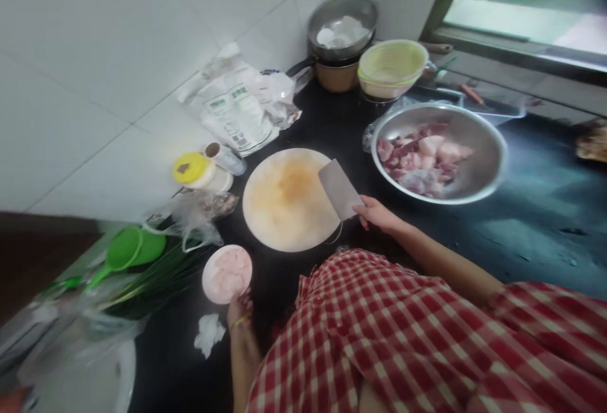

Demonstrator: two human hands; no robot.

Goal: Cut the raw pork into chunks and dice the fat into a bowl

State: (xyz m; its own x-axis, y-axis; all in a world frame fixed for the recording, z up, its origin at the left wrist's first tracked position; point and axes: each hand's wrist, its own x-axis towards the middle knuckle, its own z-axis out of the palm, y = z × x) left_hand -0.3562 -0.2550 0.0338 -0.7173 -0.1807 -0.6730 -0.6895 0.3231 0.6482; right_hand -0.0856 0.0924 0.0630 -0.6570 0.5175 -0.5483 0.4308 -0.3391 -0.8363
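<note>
In the head view my right hand (374,212) grips a cleaver (339,189) by its handle. The broad blade hangs over the right edge of a round cutting board (270,217), whose middle is stained yellow-brown. At the lower left my left hand (241,309) holds a small white plate (207,288) by its near rim. Pale pink pieces of meat (231,272) lie on that plate. To the right of the cleaver stands a large metal bowl (488,160) with chunks of raw meat (429,154) in it.
Behind the board lie white plastic packages (237,112), a yellow-lidded jar (192,169) and a film roll (226,158). A green dipper (135,247) and green onions (164,277) are on the left. A crumpled tissue (208,333) lies by the plate. Stacked pans (339,74) and a colander (393,68) stand at the back.
</note>
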